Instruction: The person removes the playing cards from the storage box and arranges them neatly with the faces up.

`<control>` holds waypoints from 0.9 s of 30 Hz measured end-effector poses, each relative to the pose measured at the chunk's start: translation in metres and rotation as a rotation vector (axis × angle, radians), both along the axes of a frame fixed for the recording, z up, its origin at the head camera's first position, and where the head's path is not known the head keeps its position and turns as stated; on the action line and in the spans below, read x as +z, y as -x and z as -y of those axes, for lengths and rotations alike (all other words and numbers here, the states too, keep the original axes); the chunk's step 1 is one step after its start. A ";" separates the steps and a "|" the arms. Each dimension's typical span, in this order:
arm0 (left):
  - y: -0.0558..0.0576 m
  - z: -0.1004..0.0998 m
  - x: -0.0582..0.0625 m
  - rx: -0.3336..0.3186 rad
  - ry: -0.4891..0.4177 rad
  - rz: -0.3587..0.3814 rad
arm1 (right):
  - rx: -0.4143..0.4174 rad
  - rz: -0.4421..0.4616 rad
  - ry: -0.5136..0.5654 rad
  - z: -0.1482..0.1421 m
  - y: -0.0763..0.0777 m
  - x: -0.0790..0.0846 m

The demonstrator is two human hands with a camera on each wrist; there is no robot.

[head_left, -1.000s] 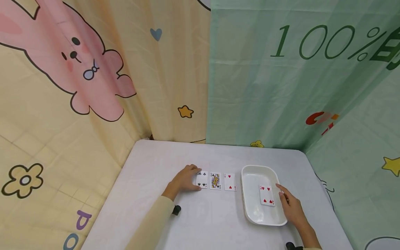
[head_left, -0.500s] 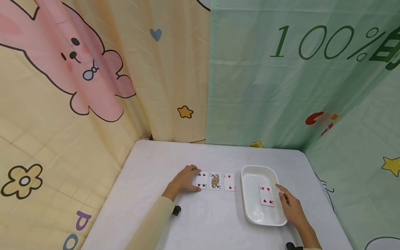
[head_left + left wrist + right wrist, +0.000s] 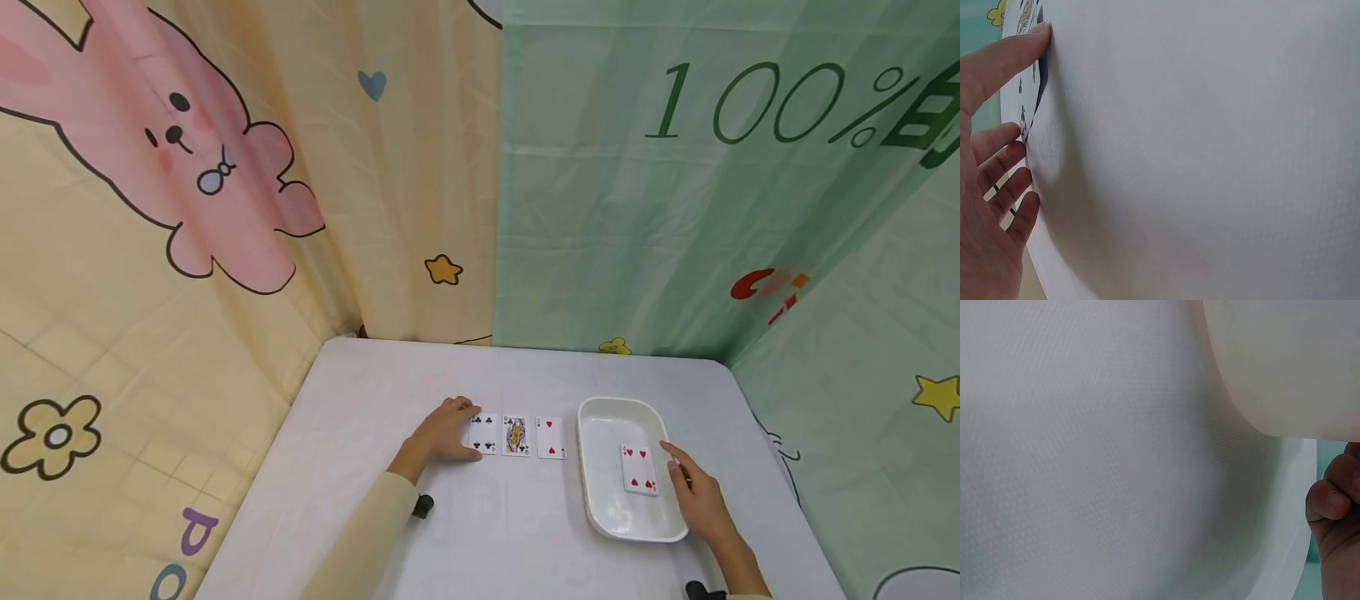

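Note:
My left hand [image 3: 442, 430] reaches across the left end of a row of playing cards, its thumb and index finger at opposite ends of a clubs card [image 3: 484, 435]. In the left wrist view that clubs card [image 3: 1030, 87] bows between the thumb and index finger, a dark gap under its edge. Beside it lie a face card [image 3: 516, 436] and a two of hearts [image 3: 551, 437]. With thumb and fingers my right hand [image 3: 701, 493] grips the right rim of a white tray [image 3: 611, 517]. Inside the tray lies a hearts card [image 3: 640, 470], face up. In the right wrist view, curled fingers [image 3: 1329, 500] show below the tray's wall.
A white-covered table [image 3: 420, 375] carries everything. Behind it hang a cream curtain [image 3: 405, 183] and a green curtain [image 3: 600, 217]. Black wrist devices show near both sleeves [image 3: 367, 533].

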State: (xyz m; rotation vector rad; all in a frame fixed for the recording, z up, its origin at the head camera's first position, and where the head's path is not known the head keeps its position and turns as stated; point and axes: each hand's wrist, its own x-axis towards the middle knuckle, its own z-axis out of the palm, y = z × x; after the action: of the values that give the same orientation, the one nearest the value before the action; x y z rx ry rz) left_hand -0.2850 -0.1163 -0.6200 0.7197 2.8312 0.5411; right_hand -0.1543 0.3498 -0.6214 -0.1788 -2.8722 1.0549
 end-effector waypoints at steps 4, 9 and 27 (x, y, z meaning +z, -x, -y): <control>-0.001 0.000 0.001 0.000 -0.008 0.011 | 0.000 0.003 0.003 0.000 0.000 0.000; -0.001 -0.002 0.005 0.018 -0.018 0.047 | -0.003 0.008 0.007 0.000 0.000 -0.001; -0.014 -0.076 0.034 -0.027 -0.083 -0.055 | -0.012 0.004 0.023 0.000 0.000 -0.004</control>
State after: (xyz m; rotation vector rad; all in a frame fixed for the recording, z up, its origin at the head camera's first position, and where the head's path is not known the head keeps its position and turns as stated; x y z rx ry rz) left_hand -0.2715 -0.0399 -0.5856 0.7987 2.8589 0.6477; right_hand -0.1547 0.3499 -0.6257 -0.1992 -2.8594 1.0873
